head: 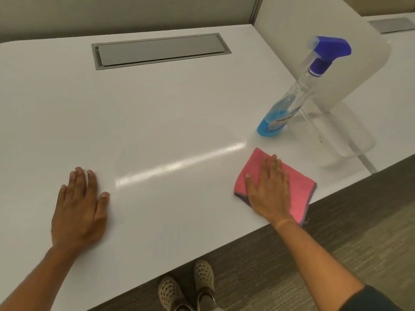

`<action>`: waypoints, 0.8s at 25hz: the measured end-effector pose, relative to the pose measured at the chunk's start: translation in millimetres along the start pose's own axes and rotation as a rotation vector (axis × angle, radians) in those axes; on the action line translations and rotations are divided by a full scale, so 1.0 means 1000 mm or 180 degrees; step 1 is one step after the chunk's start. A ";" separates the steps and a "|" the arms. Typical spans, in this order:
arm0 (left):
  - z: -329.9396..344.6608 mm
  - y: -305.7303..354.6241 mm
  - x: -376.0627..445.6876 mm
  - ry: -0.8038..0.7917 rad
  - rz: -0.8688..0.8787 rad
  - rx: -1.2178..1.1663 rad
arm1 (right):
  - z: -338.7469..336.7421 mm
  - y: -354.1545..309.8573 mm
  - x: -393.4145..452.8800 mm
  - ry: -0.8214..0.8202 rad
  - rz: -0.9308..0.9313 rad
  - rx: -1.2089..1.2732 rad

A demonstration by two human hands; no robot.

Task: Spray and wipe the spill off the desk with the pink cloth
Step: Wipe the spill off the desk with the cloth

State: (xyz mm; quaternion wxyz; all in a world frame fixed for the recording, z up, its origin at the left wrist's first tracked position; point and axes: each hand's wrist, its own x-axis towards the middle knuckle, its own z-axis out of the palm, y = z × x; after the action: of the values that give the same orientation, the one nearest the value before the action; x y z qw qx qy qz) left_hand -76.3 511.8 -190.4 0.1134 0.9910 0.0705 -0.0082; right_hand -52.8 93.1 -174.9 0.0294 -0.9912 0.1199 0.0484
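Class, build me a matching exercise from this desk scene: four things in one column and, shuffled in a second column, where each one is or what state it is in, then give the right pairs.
Column A
1. spray bottle
2. pink cloth
3. left hand
4. grey cable hatch

Column B
a. pressed flat under the right hand near the desk's front edge
b. set into the desk at the back, lid closed
c. standing beyond the cloth, untouched, part full of blue liquid
d. resting palm down on bare desk

Pairs: 1-c, 2-a, 3-d, 4-b
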 end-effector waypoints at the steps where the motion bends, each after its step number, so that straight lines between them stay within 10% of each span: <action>1: 0.000 0.000 0.000 0.0006 -0.0004 0.0010 | -0.001 0.003 0.007 0.0026 0.0132 0.0002; 5: 0.001 0.002 0.000 0.0012 -0.0021 0.0072 | -0.005 -0.011 0.006 0.0015 0.0194 0.0000; 12: 0.000 0.002 0.000 0.0007 0.0000 0.0049 | 0.002 -0.090 -0.084 -0.0413 -0.1579 0.0177; 20: -0.001 0.003 0.001 0.0030 -0.0037 0.0081 | 0.001 -0.061 -0.034 -0.0117 -0.0422 0.0151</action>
State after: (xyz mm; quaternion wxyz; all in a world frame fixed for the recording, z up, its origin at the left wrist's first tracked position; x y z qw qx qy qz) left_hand -75.1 508.8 -189.1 0.1004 0.9920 0.0767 -0.0051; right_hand -71.5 160.5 -169.9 0.0583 -0.9949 0.0545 0.0617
